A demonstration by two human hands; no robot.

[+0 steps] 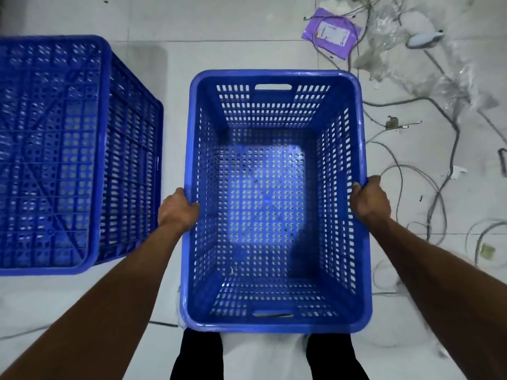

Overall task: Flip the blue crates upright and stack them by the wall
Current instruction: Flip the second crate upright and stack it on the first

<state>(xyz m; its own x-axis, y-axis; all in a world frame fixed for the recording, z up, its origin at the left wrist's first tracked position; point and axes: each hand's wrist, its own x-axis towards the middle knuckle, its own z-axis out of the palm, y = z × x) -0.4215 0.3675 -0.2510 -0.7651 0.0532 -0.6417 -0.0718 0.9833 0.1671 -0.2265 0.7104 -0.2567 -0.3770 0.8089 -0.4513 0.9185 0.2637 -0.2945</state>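
Note:
An upright blue perforated crate (274, 78) fills the middle of the head view, its open top facing me and its inside empty. My left hand (178, 209) grips the crate's left rim and my right hand (369, 200) grips the right rim, fingers curled over the edges. A second blue crate (55, 149) stands upside down on the floor to the left, its ribbed base facing up. The two crates are apart, with a strip of floor between them.
Pale tiled floor all around. Tangled grey cables (439, 193) and clear plastic scraps (397, 37) litter the right side. A purple packet (330, 32) lies at the top right. My dark-trousered legs (197, 355) show below the crate.

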